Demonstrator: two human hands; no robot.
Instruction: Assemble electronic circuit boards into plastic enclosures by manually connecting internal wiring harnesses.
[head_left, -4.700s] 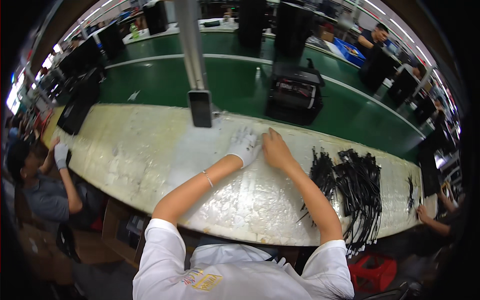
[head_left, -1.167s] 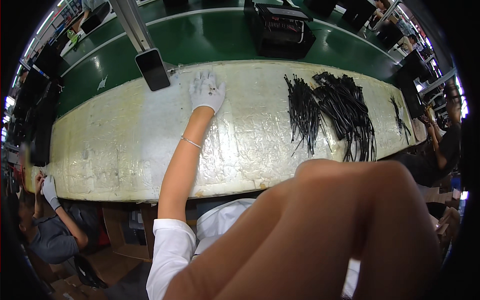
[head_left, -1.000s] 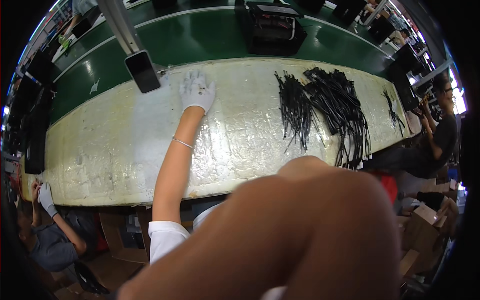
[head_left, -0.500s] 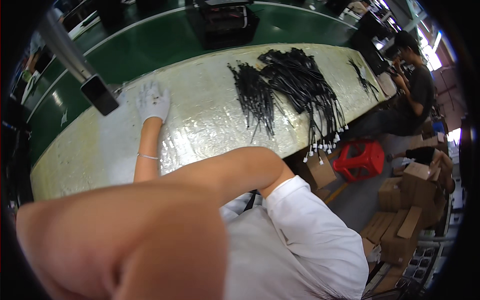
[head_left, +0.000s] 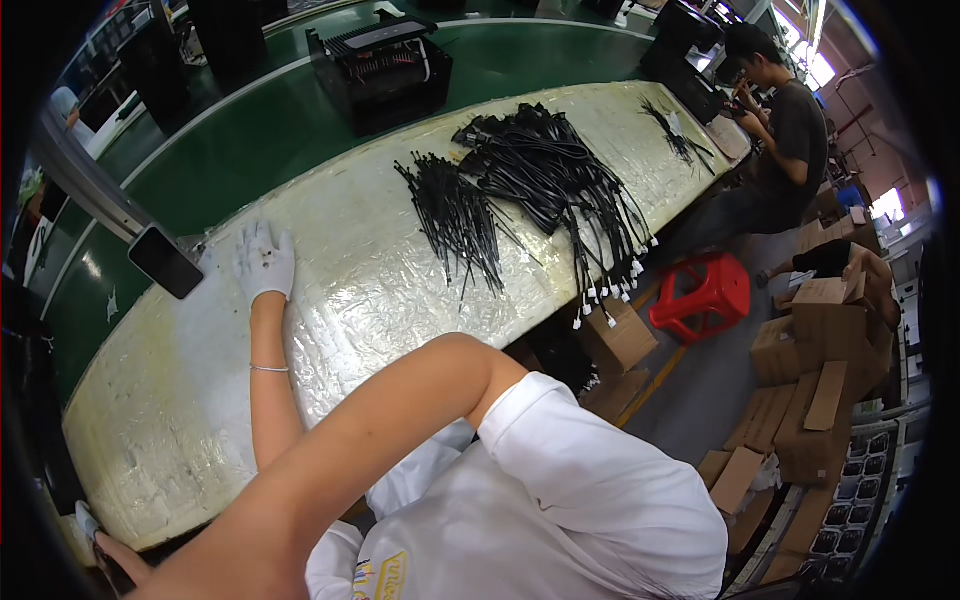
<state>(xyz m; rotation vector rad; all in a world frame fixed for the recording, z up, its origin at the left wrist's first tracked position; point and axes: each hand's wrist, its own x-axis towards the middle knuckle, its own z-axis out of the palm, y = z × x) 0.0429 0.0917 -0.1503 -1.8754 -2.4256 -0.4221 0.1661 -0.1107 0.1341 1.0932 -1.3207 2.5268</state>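
Plainly, the left hand (head_left: 265, 262) lies flat, a phone-shaped device (head_left: 167, 262) at its nine o'clock

Gloved in white, the left hand rests palm down on the pale surface (head_left: 190, 390), pointing close to twelve; its fingers are straight and slightly spread, with nothing seen in their hold; the right forearm (head_left: 385, 410) crosses toward seven o'clock, and the right hand is out of view, so I cannot tell how its fingers stand.

The device sits just beside the left hand, apart from it, at the lower end of a grey post (head_left: 95, 182); its long axis runs from half past ten to half past four, dark face up.

Between two and three o'clock from the hand, well apart, lie a bundle of thin black strands (head_left: 455, 215) and, touching it, a thicker bundle of black cables (head_left: 550, 170); both run roughly from eleven to five; the cables' white connectors (head_left: 610, 291) hang past the near edge, toward five.
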